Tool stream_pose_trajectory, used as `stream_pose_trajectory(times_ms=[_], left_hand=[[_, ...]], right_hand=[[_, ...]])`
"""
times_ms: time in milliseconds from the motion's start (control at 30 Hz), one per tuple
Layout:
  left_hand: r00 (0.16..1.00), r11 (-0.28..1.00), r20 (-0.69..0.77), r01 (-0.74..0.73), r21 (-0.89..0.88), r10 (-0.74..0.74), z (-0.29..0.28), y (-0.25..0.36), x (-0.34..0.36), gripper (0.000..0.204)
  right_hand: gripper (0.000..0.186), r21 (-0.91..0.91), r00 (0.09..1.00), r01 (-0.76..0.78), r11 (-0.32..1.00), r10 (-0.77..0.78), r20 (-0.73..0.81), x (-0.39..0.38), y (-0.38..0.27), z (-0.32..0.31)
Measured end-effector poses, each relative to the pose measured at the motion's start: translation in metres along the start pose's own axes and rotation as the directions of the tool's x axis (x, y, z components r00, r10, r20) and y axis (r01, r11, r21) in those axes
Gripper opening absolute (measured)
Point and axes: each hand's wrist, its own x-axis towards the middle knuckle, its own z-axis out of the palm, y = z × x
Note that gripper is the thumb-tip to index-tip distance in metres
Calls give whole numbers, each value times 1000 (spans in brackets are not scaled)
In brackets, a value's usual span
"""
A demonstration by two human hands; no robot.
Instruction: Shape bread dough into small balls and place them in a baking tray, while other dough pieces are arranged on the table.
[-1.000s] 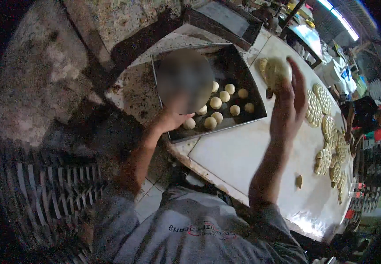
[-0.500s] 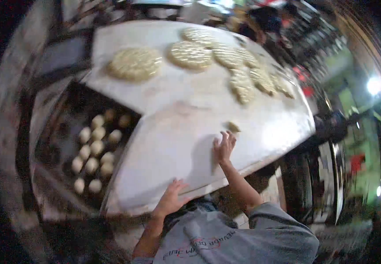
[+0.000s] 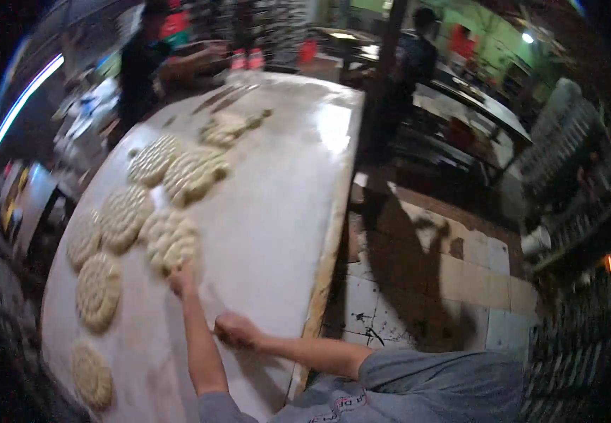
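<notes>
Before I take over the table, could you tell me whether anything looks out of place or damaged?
Nothing stands out. The patterned dough rounds lie flat and separate on the white table; the left hand touches the nearest dough round, the right hand rests on the surface. Motion blur hides finer detail.

The person wears a grey short-sleeved T-shirt with a line of white print, edged in red, across the chest. The sleeves end above the elbows, leaving both forearms bare. The left hand (image 3: pixel 182 280) and the right hand (image 3: pixel 233 329) are bare too, with no gloves, rings, watch or wristband to be seen
</notes>
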Motion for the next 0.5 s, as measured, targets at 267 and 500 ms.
stream_pose_trajectory(times_ms=[267,500], left_hand=[[980,698,196,155,-699,-21,-1,-63,-60,33],[947,731,64,284,-621,-313,-127,-214,-325,31]], right_hand=[[32,109,956,-249,962,262,-133,3,-32,-83],[30,-490,990,21,872,51,133,15,-27,-92]])
